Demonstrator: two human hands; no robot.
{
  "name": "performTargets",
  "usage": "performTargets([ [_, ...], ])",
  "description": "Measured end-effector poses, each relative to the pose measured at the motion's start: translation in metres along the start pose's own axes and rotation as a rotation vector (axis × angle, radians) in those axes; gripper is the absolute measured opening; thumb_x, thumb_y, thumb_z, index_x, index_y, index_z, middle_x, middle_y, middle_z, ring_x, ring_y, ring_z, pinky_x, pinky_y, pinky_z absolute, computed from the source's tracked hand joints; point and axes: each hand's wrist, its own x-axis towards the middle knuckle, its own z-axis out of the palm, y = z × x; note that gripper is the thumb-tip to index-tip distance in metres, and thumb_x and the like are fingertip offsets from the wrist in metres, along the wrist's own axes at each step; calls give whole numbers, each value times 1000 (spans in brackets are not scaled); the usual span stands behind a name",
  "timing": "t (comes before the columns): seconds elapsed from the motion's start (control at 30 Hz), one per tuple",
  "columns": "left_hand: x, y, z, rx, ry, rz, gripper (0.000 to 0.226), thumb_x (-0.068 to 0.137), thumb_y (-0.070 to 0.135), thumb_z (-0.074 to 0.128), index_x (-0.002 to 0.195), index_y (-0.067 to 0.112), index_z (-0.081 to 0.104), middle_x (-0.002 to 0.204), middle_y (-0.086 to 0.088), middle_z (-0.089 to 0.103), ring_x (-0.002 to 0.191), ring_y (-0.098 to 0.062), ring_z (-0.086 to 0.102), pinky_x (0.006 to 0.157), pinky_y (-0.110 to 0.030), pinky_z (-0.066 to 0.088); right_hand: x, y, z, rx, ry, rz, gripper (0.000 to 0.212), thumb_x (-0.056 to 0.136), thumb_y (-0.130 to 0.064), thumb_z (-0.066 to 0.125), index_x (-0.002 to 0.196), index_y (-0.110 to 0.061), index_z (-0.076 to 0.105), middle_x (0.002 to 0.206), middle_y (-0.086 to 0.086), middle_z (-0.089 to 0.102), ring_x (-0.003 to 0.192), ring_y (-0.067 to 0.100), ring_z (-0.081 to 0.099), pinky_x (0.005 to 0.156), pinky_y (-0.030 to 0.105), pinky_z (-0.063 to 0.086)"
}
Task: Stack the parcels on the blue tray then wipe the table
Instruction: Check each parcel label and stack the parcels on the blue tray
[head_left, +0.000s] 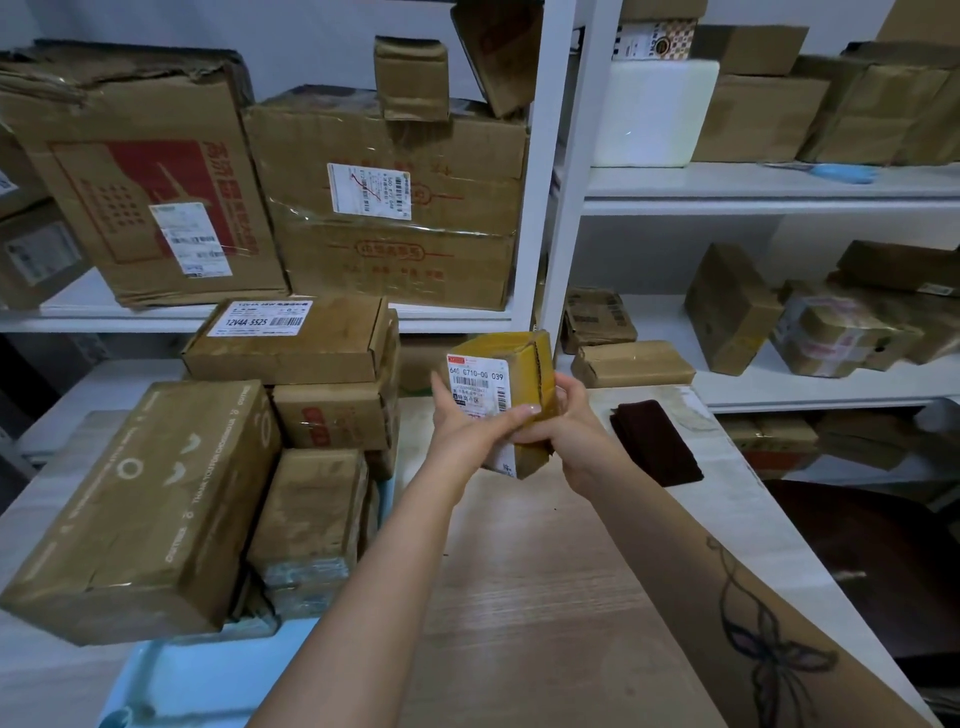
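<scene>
A small taped cardboard parcel (496, 379) with a white shipping label is held upright in the air above the middle of the wooden table (540, 597). My left hand (470, 431) grips its front and lower left side. My right hand (569, 423) clasps its right side and bottom. To the left, several brown parcels (156, 499) are piled on a blue tray (208, 675), whose near edge shows under the pile. A flat box with a white label (291, 340) tops the pile. A dark brown cloth (654, 441) lies folded on the table to the right of my hands.
White shelving (566, 171) stands behind the table, filled with large cardboard boxes (389, 202) on the left and smaller parcels (732, 306) on the right. A white foam box (652, 111) sits on the upper right shelf. A dark chair (852, 566) stands at the table's right edge.
</scene>
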Motion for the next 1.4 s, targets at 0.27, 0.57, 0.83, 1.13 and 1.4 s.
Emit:
performTargets([
  [0.27, 4, -7, 1, 78, 56, 139, 109, 69, 3, 76, 145, 23, 0, 146, -5, 21, 133, -24, 29, 89, -26, 34, 2, -9, -1, 214, -31, 21, 50, 82, 14, 42, 124, -13, 42, 116, 14, 51, 111, 25, 46, 84, 30, 44],
  [0.57, 10, -14, 0, -144, -27, 34, 111, 55, 15, 78, 146, 24, 15, 143, -5, 33, 129, -29, 38, 101, -43, 40, 3, -14, -15, 278, 69, 98, 48, 95, -31, 50, 139, -13, 44, 147, 7, 43, 142, 24, 29, 116, 47, 13],
  [0.83, -4, -24, -18, -851, -290, -197, 42, 94, 40, 37, 123, 17, 57, 119, -13, 64, 113, -34, 56, 93, -49, 44, -6, -20, -17, 200, -94, 158, 51, 93, -40, 52, 139, -20, 44, 136, 6, 51, 125, 30, 49, 106, 51, 39],
  [1.13, -8, -32, -30, -949, -263, -272, 50, 95, 47, 38, 124, 11, 57, 112, -17, 68, 110, -36, 58, 93, -51, 44, -10, -13, -11, 263, -380, 187, 63, 76, -28, 67, 136, -26, 45, 135, 6, 54, 121, 33, 53, 97, 57, 44],
  [1.4, -13, -18, -45, -420, 25, -218, 35, 97, 41, 43, 117, 19, 60, 110, -11, 67, 97, -28, 64, 86, -44, 52, -1, -1, 7, 283, -307, 175, 70, 67, -26, 72, 133, -26, 47, 135, 9, 54, 120, 35, 53, 98, 57, 44],
])
